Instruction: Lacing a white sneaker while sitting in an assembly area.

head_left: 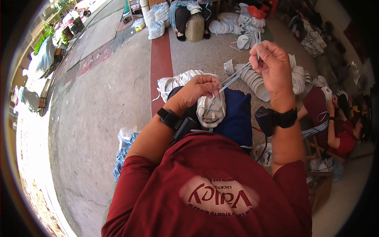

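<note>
Assessor: Position of the work?

Reviewer: White lace-up shoe (211, 112) rests in the person's lap, just beside dark blue cloth (239, 122). Pale shoelace (238, 74) runs in several strands between the hands, rising to the right.

Assessor: Condition of grip?

Reviewer: Left hand (200, 87) appears to pinch the strands between thumb and fingertips, just above the shoe. Right hand (273, 61), raised well apart from it, pinches them too, thumb pressed to curled fingers; some strands stand up past the grip.

Assessor: Step in hand, in your judgement?

Reviewer: Drawing the shoelace out straight. Done well, the pull is even, the strands lie flat and untwisted, and the left hand anchors close to the shoe so it is not dragged off the lap.

Assessor: Concerns?

Reviewer: An uneven tug would probably leave unequal lengths. State of the eyelets cannot be told at this size. Recommend matching the strands before any tightening, with the slack kept clear of the right wrist's black strap (287, 118)
</note>
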A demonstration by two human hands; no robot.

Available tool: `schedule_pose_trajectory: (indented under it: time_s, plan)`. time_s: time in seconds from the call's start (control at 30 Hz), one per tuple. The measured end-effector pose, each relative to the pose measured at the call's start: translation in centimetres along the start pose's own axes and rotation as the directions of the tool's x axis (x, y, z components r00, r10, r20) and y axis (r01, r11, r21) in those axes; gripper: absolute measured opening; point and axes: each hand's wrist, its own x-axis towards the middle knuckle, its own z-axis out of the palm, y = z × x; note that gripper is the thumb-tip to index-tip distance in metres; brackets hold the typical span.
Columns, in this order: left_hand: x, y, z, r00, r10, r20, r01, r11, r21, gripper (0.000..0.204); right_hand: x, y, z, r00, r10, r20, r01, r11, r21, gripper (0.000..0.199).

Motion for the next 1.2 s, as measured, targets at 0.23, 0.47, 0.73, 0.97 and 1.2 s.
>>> schedule_pose_trajectory:
  time_s: [0.23,0.47,0.73,0.97,1.2]
  plan:
    - [5.8,-7.3,-3.9,0.974,0.151,-0.170,0.002,0.743,0.669,0.017,-1.4,-0.9,0.5,0.977,-0.037,0.209,0.053,0.996,-0.072,0.019]
    - [6.5,-8.9,-2.1,0.998,0.068,-0.005,-0.020,0.371,0.928,0.027,-3.1,-1.5,-0.5,0.973,-0.004,0.229,0.034,0.991,-0.128,0.017]
    - [5.8,-10.8,-2.6,0.922,0.339,-0.188,0.057,0.360,0.931,0.018,-3.5,-1.0,-1.5,0.983,-0.022,0.181,0.038,0.996,-0.085,0.019]
    - [5.7,-3.5,-5.9,0.887,-0.068,-0.456,-0.212,0.818,-0.535,0.022,-3.8,-1.0,-2.1,0.993,-0.025,0.115,0.035,0.996,-0.087,0.019]
    - [2.2,-4.1,-11.1,0.607,0.511,-0.609,0.470,0.386,0.793,0.029,-2.3,-1.6,-0.7,0.990,-0.037,0.138,0.049,0.995,-0.088,0.020]
